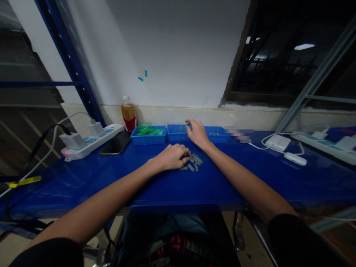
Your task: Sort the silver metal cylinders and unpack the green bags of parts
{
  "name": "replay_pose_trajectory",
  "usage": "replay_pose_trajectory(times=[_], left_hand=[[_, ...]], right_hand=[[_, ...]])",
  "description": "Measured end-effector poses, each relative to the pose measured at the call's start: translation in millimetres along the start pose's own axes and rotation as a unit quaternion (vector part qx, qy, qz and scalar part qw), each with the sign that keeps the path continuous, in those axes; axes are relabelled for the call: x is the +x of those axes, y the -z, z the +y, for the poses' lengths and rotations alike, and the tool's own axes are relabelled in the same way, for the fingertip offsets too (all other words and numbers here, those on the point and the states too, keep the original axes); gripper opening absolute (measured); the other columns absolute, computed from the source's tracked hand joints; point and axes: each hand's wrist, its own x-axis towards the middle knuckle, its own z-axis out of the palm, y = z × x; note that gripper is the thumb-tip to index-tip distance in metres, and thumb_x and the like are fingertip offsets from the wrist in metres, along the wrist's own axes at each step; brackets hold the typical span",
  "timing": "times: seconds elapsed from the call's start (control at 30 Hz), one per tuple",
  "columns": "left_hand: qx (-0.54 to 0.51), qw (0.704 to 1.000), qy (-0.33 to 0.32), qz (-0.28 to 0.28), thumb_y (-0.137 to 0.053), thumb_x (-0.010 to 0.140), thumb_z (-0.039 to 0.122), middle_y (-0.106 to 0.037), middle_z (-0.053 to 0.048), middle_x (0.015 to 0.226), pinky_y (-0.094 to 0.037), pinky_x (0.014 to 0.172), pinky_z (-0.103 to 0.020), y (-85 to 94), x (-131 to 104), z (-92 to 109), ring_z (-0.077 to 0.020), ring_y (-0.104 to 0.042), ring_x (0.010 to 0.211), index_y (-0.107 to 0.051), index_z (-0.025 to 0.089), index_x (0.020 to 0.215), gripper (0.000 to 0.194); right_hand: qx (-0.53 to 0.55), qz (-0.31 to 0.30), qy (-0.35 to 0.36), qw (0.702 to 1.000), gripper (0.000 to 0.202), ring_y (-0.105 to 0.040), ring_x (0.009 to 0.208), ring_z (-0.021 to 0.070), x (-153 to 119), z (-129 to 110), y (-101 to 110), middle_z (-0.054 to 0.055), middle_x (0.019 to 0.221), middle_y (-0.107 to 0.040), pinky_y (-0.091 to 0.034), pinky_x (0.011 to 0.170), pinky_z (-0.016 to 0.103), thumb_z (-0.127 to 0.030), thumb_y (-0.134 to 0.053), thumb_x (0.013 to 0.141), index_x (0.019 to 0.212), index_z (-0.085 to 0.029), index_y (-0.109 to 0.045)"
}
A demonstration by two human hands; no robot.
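Several small grey cylindrical pieces (196, 167) lie in a loose group on the blue table (172, 189). My left hand (175, 156) rests at the left edge of this group, its fingers curled in; whatever they hold, if anything, is too small to name. Over the middle blue tray (174, 130) is my right hand (196, 131), with thumb and fingers apart and nothing visible between them. To the right of that hand, small bits sit in another blue tray section (219, 139). Green pieces (148, 131) fill the left blue tray (150, 140).
A drink bottle (129, 113) stands behind a dark phone (115, 144). At the left is a power strip (80, 149) with chargers and cables. Another power strip (328, 144), a white adapter (278, 142) and a white device (295, 159) lie at the right.
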Motion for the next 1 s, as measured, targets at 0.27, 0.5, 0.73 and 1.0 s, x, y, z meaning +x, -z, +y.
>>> replay_pose_trajectory(times=[0.27,0.5,0.73,1.0], left_hand=[[-0.026,0.995,0.082,-0.045,-0.053,0.08,0.044,-0.068,-0.002,0.095,-0.043,0.069,-0.027,7.4,-0.1,1.8,-0.0201,-0.062,0.089,-0.065,0.024,0.093,0.026],[0.004,0.998,0.057,-0.037,-0.053,0.081,0.038,-0.067,-0.005,0.093,-0.044,0.075,-0.034,4.5,4.6,4.3,-0.0242,-0.061,0.09,-0.063,0.02,0.085,0.021],[-0.098,0.99,0.101,0.027,-0.031,0.092,0.036,-0.065,-0.009,0.082,-0.045,0.071,-0.029,5.4,5.4,-26.8,-0.0192,-0.06,0.077,-0.061,0.012,0.085,0.039],[-0.211,0.973,0.082,0.051,-0.026,0.094,0.035,-0.065,-0.011,0.103,-0.045,0.088,-0.032,7.8,7.1,-18.8,-0.0184,-0.06,0.095,-0.057,0.01,0.107,0.041]], right_hand=[[-0.063,-0.106,0.057,0.991,0.027,-0.057,0.087,0.0237,-26.3,-8.9,24.7,0.01,0.092,-0.065,-0.037,0.078,0.033,-0.029,-0.037,0.095,0.096,-0.017,-0.06],[0.003,-0.205,0.052,0.977,0.025,-0.055,0.067,0.0173,-50.1,-12.9,40.4,0.005,0.076,-0.064,-0.032,0.064,0.028,-0.03,-0.04,0.093,0.09,-0.018,-0.061],[0.048,-0.207,0.121,0.97,0.025,-0.055,0.077,0.0175,-53.9,-14.9,35.0,0.005,0.085,-0.062,-0.037,0.069,0.027,-0.028,-0.05,0.088,0.11,-0.017,-0.055],[-0.052,-0.122,0.06,0.989,0.03,-0.058,0.089,0.0231,-23.4,-4.5,38.7,0.011,0.095,-0.065,-0.038,0.08,0.033,-0.03,-0.032,0.097,0.099,-0.016,-0.059]])
